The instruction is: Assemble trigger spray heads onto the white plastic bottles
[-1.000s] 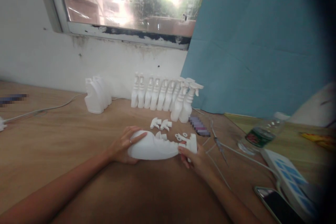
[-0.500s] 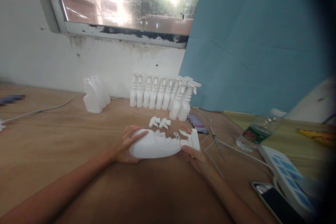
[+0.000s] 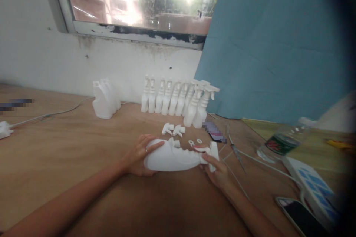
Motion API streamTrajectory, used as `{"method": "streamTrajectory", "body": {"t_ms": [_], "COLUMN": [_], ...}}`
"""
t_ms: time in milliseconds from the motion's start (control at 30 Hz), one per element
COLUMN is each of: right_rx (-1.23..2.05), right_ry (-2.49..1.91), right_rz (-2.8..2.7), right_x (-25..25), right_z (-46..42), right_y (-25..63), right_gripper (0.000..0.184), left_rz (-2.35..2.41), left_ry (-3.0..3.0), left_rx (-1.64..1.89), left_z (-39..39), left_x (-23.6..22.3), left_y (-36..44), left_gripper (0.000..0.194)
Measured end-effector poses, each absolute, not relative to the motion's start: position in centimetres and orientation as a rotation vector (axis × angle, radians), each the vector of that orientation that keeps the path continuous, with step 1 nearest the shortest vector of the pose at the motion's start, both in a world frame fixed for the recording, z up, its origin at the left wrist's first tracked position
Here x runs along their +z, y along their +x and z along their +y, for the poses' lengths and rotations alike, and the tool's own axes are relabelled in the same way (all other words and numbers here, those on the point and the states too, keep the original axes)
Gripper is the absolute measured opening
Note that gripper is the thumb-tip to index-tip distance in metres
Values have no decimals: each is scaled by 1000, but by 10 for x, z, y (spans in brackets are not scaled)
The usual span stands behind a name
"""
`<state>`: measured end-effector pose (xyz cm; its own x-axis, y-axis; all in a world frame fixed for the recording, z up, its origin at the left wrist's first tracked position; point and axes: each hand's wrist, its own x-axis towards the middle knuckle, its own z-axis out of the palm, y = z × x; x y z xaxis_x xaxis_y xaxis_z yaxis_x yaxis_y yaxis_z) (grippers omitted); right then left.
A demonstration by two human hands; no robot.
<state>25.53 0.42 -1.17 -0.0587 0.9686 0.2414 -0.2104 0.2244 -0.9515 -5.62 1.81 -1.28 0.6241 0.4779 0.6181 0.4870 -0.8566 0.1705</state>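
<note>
So the bottle point(image 3: 168, 158) is plain white, looks like plastic, and it's on its side just below the middle of the frame. Fat rounded base end points left, then it narrows to the right, with wavy ridges along the top edge near the neck. The spray head point(image 3: 214, 150) is white too and sits at the neck end, right of centre, its trigger point(image 3: 205, 149) pointing back left above the neck. Can't tell how far on it is, fingers cover the join.
</note>
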Motion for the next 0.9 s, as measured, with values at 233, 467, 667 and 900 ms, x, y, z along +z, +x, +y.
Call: {"method": "streamTrajectory", "body": {"t_ms": [233,467,667,900], "right_rx": [1251,1124,537,77], "right_ry": [-819,-742,-1234,-1352], "right_rz": [-1313,-1479,-1656,-2039], "right_x": [0,11,-4,-32], "right_z": [-4,4,33,36], "right_y": [251,257,280,284], "right_gripper": [59,74,44,40], "left_rz": [-1198,-1593,-1613,-1645], "left_ry": [-2854,-2660,-2201,-2390], "left_rx": [-1450,-2029,-2704,-2563], "left_z": [17,40,72,138], "left_x": [-1,-11,-6,13], "left_y": [-59,-78,-60,5], "left_gripper": [67,37,64,49]}}
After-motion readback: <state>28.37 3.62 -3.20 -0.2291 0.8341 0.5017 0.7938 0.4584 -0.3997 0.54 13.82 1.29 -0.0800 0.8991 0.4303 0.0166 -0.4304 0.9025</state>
